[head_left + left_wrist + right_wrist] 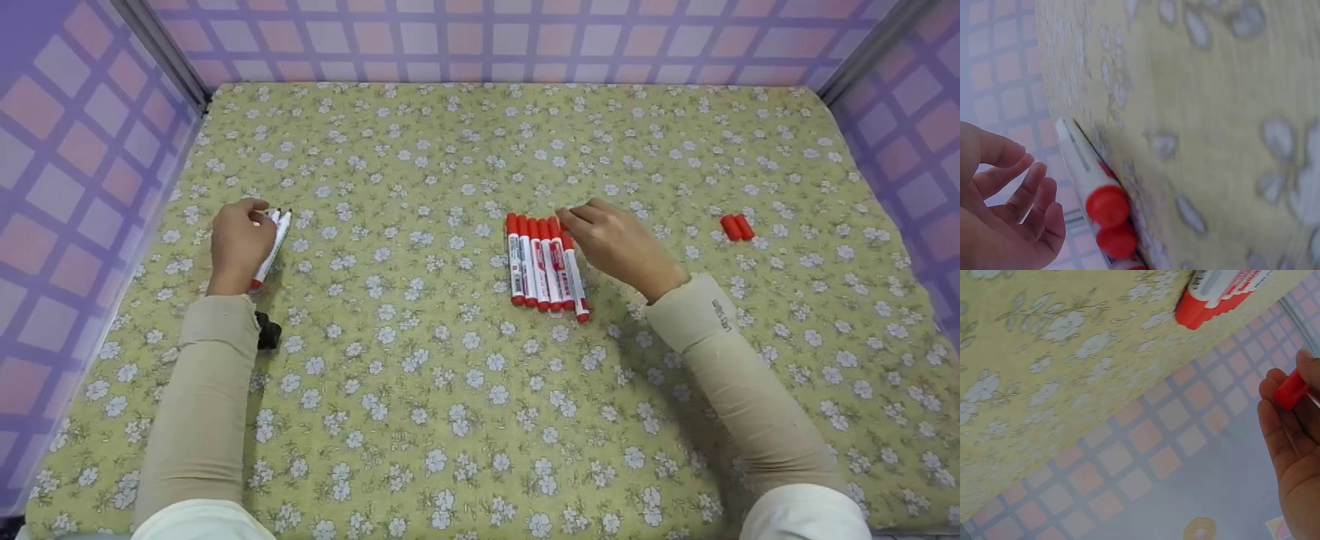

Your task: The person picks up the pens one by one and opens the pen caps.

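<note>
In the head view, a row of several capped red markers [534, 262] lies side by side on the cloth. My right hand [619, 244] is at the cap end of the row's right side. Between its thumb and fingers it pinches a red marker cap [1291, 389], seen in the right wrist view. My left hand [241, 240] hovers over the uncapped markers [276, 244] at the left, partly hiding them. In the left wrist view, its loosely bent fingers [1039, 185] hold nothing, beside the white markers [1086, 169] with red end plugs.
Two loose red caps [737, 227] lie together on the right of the flowered tablecloth [420, 420]. Checkered panels [480, 41] stand at the back and both sides. A small black device [268, 331] sits at my left wrist.
</note>
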Demonstrator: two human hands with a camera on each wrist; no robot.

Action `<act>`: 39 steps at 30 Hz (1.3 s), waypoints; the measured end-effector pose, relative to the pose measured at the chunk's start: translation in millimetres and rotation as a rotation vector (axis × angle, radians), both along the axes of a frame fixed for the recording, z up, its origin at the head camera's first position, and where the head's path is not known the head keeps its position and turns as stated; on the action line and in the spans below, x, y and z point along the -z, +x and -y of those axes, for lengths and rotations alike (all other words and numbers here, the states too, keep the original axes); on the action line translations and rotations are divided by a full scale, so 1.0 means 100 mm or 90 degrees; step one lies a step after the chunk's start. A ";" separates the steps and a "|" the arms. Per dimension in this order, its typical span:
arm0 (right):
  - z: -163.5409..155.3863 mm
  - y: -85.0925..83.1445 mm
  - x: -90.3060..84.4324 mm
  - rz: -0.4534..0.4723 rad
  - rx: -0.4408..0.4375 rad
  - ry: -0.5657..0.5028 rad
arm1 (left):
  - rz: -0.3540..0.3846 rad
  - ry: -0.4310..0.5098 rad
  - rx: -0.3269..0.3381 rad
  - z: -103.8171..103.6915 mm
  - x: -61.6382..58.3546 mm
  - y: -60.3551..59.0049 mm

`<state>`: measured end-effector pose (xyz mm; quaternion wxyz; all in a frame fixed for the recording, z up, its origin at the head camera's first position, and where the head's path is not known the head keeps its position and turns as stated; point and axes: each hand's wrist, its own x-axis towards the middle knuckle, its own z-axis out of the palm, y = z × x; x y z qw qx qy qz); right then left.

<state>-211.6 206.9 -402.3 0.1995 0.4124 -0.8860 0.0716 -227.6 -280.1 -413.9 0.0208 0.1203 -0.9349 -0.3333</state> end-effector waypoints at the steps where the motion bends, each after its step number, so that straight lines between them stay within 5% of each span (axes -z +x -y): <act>1: -0.03 -0.01 0.01 0.010 0.010 -0.009 | -0.006 0.000 0.007 -0.03 0.00 0.00; 16: -0.45 -0.15 0.06 0.126 0.181 -0.116 | -0.036 0.034 0.112 -0.57 0.01 -0.04; 32: -0.86 -0.25 0.12 0.257 0.324 -0.176 | 0.035 0.115 0.246 -1.31 0.04 0.04; 39: -1.05 -0.29 0.11 0.267 0.348 -0.238 | 0.070 0.137 0.311 -1.66 0.06 0.05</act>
